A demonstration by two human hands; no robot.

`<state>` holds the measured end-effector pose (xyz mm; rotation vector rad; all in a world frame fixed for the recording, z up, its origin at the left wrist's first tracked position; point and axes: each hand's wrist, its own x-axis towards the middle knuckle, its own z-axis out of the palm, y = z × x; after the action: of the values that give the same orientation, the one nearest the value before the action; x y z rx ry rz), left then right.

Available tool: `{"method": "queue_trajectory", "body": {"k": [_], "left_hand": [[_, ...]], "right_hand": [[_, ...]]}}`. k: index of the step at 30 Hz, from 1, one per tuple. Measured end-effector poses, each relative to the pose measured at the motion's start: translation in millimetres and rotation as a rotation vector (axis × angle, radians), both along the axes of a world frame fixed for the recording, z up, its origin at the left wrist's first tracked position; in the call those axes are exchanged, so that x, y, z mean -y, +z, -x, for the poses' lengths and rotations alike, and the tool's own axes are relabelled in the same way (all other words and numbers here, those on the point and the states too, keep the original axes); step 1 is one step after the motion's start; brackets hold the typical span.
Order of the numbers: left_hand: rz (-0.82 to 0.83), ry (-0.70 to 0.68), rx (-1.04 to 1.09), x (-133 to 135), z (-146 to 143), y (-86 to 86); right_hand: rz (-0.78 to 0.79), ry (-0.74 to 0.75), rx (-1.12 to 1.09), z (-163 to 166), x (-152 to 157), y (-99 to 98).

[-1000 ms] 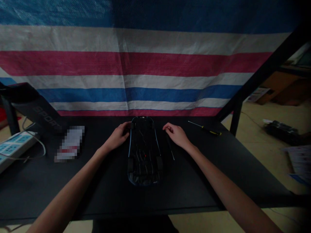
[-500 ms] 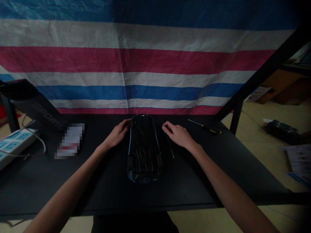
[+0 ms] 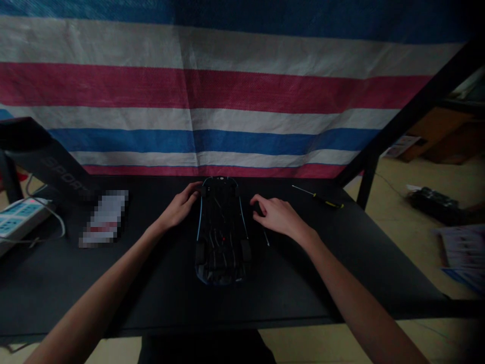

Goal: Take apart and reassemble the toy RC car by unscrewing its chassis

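An upside-down toy car (image 3: 222, 232) lies on the dark table, its black underside and wheels facing up and a thin blue edge along its side. At its far left corner, my left hand (image 3: 180, 207) has bent fingers against the car by a wheel; the fingertips are partly hidden. Right of the car, my right hand (image 3: 276, 212) curls its thumb and fingers around the dark handle of a small screwdriver (image 3: 267, 237). The thin shaft points towards me, its tip close to the tabletop. Farther right lies a second screwdriver (image 3: 318, 197) with a black and yellow handle.
A white power strip (image 3: 18, 217) with a cable sits at the left, near a dark bottle-like object (image 3: 64, 172) marked SPORT. A blurred-out item (image 3: 106, 217) lies beside it. Behind the table (image 3: 288, 293) hangs a striped sheet (image 3: 227, 91); a black frame post (image 3: 401, 116) slants at right.
My right thumb and fingers have closed around the screwdriver's handle. My left hand keeps its place at the car. The whole view has shifted slightly.
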<state>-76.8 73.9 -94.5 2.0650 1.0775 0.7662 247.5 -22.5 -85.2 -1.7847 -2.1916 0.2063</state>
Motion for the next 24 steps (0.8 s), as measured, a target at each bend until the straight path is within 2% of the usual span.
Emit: {"method": "queue_trajectory", "body": {"k": [5, 11, 17, 20, 24], "left_hand": [[0.004, -0.006, 0.019, 0, 0, -0.2], [0.010, -0.025, 0.021, 0, 1, -2.2], [0.027, -0.032, 0.037, -2, 2, -4.1], [0.031, -0.033, 0.030, -2, 2, -3.3], [0.037, -0.030, 0.016, 0, 2, -1.0]], "right_hand": [[-0.031, 0.005, -0.043, 3, 1, 4.0], [-0.151, -0.036, -0.126, 6, 0, 10.5], [-0.429, 0.004, -0.338, 8, 3, 12.2], [-0.578, 0.012, -0.346, 8, 4, 12.4], [-0.638, 0.032, -0.323, 8, 3, 12.3]]}}
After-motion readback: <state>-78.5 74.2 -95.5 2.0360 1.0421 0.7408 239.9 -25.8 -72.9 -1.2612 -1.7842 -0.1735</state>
